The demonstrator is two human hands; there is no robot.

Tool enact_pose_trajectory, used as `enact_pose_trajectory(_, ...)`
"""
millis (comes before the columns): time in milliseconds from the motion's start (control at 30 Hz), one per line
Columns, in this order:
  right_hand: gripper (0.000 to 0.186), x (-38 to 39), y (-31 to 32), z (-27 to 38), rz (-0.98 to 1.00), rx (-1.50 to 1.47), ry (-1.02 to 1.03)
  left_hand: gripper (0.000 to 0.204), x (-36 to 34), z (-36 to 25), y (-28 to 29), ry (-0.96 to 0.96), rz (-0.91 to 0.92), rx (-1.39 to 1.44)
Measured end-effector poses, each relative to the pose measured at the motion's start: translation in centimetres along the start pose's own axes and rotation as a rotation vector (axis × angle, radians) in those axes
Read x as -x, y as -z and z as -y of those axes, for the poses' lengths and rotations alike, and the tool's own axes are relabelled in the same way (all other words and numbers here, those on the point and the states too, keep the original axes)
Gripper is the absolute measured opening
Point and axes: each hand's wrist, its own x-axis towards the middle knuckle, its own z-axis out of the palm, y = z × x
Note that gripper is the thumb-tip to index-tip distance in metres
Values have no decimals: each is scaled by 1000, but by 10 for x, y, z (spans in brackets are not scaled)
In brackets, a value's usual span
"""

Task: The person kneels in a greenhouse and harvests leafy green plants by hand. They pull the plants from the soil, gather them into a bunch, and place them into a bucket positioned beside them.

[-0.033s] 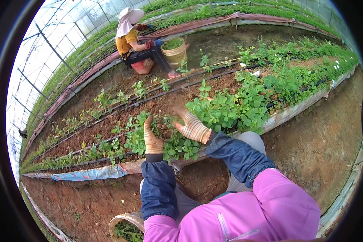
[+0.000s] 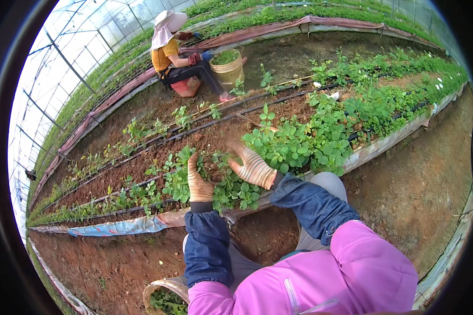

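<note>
Gloved hands work a leafy plant clump (image 2: 223,181). Left hand (image 2: 198,181) curls its fingers into it; right hand (image 2: 253,167) is spread open beside it, nothing pinched.

Knitted cloth gloves (image 2: 201,184), denim sleeves (image 2: 207,247), crumbly matt soil (image 2: 157,163), glossy plastic edging (image 2: 115,227).

Left hand (image 2: 199,181): gloved, back facing up, fingers pointing away from the body and curled slightly.
Right hand (image 2: 253,165): gloved (striped cuff), palm turned inward toward the left, fingers spread open.
Forearms: both extended forward, blue-sleeved, elbows bent.
</note>
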Motion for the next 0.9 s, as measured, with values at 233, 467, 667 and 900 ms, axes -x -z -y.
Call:
enact_pose_trajectory(233, 40, 15, -6, -5, -41, 160, 108, 20, -14, 3, 13, -53, -47, 37)
enact_pose_trajectory(467, 30, 14, -13, -14, -29, 54, 98, 20, -17, 3, 21, -15, -35, 18)
enact_pose_trajectory(667, 29, 12, -12, -14, -50, 53, 125, 24, -16, 3, 19, -70, -47, -6)
enact_pose_trajectory(900, 26, 12, -6, -9, 1, -22, -6, 25, -11, 6, 13, -49, -55, -60)
